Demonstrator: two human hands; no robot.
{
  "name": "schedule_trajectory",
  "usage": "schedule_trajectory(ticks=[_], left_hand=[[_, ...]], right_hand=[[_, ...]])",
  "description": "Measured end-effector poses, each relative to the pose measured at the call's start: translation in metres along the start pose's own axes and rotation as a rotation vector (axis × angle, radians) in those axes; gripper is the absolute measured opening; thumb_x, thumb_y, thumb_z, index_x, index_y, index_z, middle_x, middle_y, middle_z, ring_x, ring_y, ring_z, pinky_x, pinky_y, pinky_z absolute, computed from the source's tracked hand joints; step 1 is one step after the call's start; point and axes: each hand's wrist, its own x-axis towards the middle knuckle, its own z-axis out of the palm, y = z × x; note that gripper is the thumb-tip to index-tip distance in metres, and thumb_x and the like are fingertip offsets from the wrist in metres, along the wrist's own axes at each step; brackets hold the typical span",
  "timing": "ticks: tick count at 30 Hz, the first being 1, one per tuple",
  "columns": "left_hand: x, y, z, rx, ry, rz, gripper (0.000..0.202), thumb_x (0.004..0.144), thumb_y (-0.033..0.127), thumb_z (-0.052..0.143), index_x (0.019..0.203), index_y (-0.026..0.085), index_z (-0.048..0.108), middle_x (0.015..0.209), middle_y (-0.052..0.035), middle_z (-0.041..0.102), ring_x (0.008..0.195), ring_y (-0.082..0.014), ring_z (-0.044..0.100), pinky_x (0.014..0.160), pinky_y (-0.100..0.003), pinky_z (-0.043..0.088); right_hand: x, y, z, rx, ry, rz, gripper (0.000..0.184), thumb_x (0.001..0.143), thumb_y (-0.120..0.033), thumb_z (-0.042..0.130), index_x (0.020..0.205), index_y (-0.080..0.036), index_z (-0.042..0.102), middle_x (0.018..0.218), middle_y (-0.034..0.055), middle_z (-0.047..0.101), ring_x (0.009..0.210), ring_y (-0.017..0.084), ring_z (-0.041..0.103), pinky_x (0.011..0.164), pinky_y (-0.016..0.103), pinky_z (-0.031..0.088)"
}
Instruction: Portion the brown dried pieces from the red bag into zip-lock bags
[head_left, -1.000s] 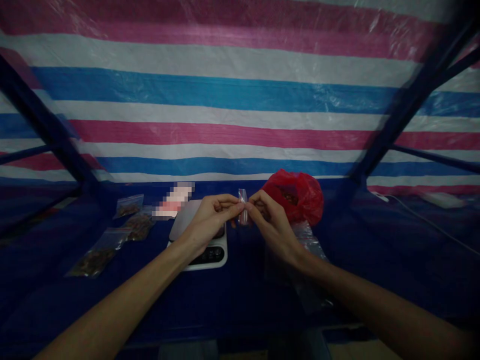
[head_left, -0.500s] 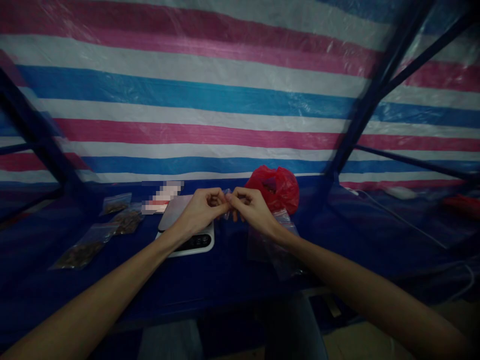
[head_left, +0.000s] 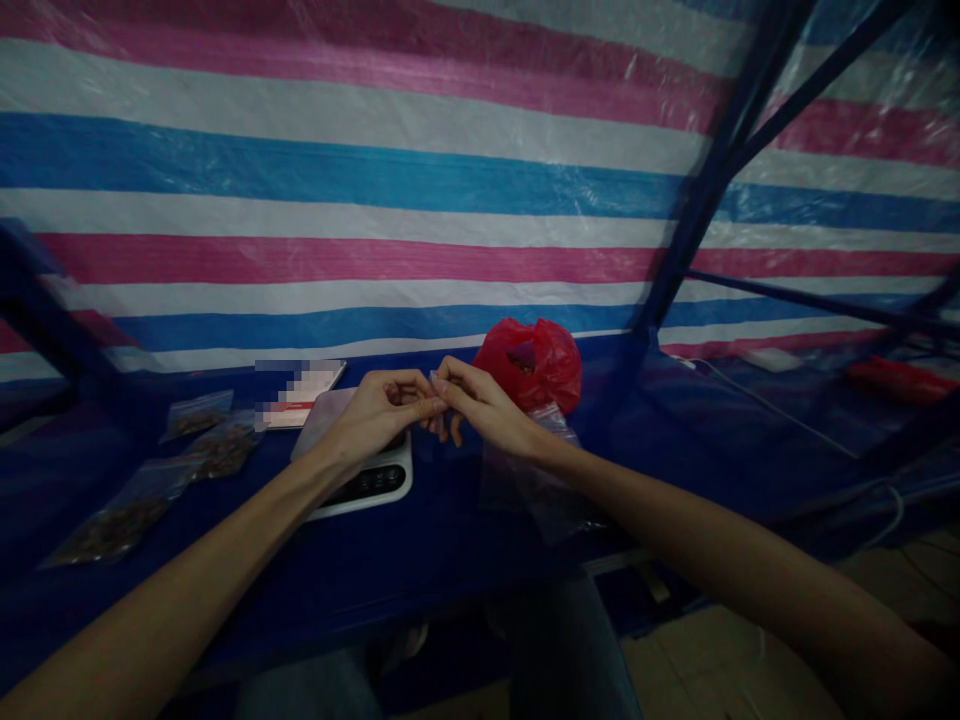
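My left hand (head_left: 394, 408) and my right hand (head_left: 484, 402) meet over the right edge of a white kitchen scale (head_left: 390, 485). Both are closed, thumbs against fingers, pinching a clear plastic bag (head_left: 433, 379) that shows only in slivers between the fingertips. What is inside it, if anything, I cannot make out. Behind my right hand sits a red plastic bag (head_left: 559, 365), its mouth open on brownish contents. Flat clear zip bags (head_left: 555, 510) lie under my right wrist. Left of the scale rest filled zip bags (head_left: 124, 515) of small brown pieces.
A phone-like flat object (head_left: 319, 385), partly blurred out, lies behind the scale. Blue metal posts (head_left: 694, 210) frame the blue tabletop (head_left: 450, 560), and a striped plastic sheet (head_left: 375, 230) hangs behind. To the right are a white cable (head_left: 780, 410) and another red bag (head_left: 900, 380).
The view has turned slightly right, so the things on the table appear further left. My hands stay together on the clear bag, with the right fingers shifted a little over the left fingertips.
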Motion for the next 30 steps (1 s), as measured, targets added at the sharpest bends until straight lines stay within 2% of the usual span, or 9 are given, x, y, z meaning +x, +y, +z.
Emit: schedule_trajectory(ticks=[6, 11, 15, 17, 20, 22, 27, 30], left_hand=[[0.003, -0.009, -0.006, -0.021, -0.008, 0.050, 0.019, 0.083, 0.032, 0.070, 0.071, 0.017, 0.072, 0.070, -0.0036, 0.070, 0.070, -0.0161, 0.065, 0.073, -0.028, 0.049], [0.001, -0.006, -0.002, 0.117, 0.001, 0.138, 0.019, 0.085, 0.029, 0.064, 0.071, 0.019, 0.071, 0.067, -0.0024, 0.068, 0.064, -0.0153, 0.062, 0.063, -0.026, 0.045], [-0.001, -0.009, 0.002, 0.304, 0.028, 0.218, 0.018, 0.082, 0.021, 0.058, 0.069, 0.019, 0.070, 0.065, 0.0000, 0.067, 0.060, -0.0134, 0.058, 0.059, -0.024, 0.040], [-0.001, -0.011, 0.003, 0.438, 0.131, 0.231, 0.015, 0.078, 0.019, 0.060, 0.065, 0.018, 0.068, 0.061, 0.0020, 0.063, 0.058, -0.0123, 0.054, 0.058, -0.024, 0.036], [-0.002, -0.013, 0.004, 0.640, 0.303, 0.235, 0.012, 0.074, 0.018, 0.063, 0.062, 0.017, 0.065, 0.057, 0.0033, 0.059, 0.056, -0.0116, 0.052, 0.058, -0.025, 0.034], [-0.003, -0.013, 0.004, 0.734, 0.329, 0.259, 0.011, 0.074, 0.018, 0.064, 0.063, 0.017, 0.064, 0.059, 0.0026, 0.062, 0.057, -0.0120, 0.053, 0.060, -0.026, 0.035], [-0.007, -0.011, 0.008, 0.792, 0.345, 0.461, 0.013, 0.080, 0.018, 0.062, 0.067, 0.018, 0.064, 0.066, 0.0013, 0.066, 0.062, -0.0132, 0.057, 0.067, -0.027, 0.039], [-0.008, -0.011, 0.011, 0.731, 0.348, 0.499, 0.014, 0.081, 0.018, 0.062, 0.067, 0.017, 0.064, 0.065, 0.0013, 0.065, 0.061, -0.0128, 0.058, 0.066, -0.027, 0.040]], right_hand=[[0.005, 0.004, -0.015, -0.005, -0.078, -0.027, 0.030, 0.097, -0.050, 0.056, 0.092, -0.022, 0.049, 0.078, -0.0009, 0.063, 0.058, 0.013, 0.061, 0.050, 0.024, 0.051], [0.006, 0.008, -0.020, -0.092, -0.099, -0.001, 0.024, 0.098, -0.043, 0.054, 0.092, -0.020, 0.052, 0.074, 0.0005, 0.065, 0.060, 0.014, 0.063, 0.051, 0.024, 0.050], [0.007, 0.009, -0.023, -0.259, -0.094, 0.015, 0.012, 0.091, -0.029, 0.054, 0.084, -0.019, 0.054, 0.066, -0.0017, 0.061, 0.057, 0.012, 0.058, 0.054, 0.024, 0.045], [0.007, 0.007, -0.024, -0.472, -0.036, -0.033, 0.012, 0.084, -0.022, 0.055, 0.073, -0.019, 0.052, 0.062, -0.0038, 0.054, 0.056, 0.011, 0.051, 0.055, 0.023, 0.037], [0.008, 0.003, -0.025, -0.858, 0.156, -0.107, 0.018, 0.074, -0.018, 0.057, 0.061, -0.020, 0.044, 0.057, -0.0051, 0.045, 0.055, 0.010, 0.039, 0.055, 0.026, 0.026], [0.007, -0.001, -0.024, -0.989, 0.268, -0.120, 0.020, 0.071, -0.018, 0.058, 0.060, -0.020, 0.041, 0.057, -0.0046, 0.045, 0.055, 0.011, 0.037, 0.056, 0.027, 0.023], [0.005, -0.001, -0.020, -0.904, 0.350, -0.178, 0.017, 0.068, -0.016, 0.056, 0.065, -0.021, 0.040, 0.062, -0.0044, 0.046, 0.059, 0.012, 0.042, 0.057, 0.027, 0.026], [0.003, 0.003, -0.015, -0.805, 0.395, -0.184, 0.018, 0.067, -0.013, 0.054, 0.065, -0.022, 0.038, 0.059, -0.0056, 0.042, 0.056, 0.011, 0.040, 0.055, 0.027, 0.025]])
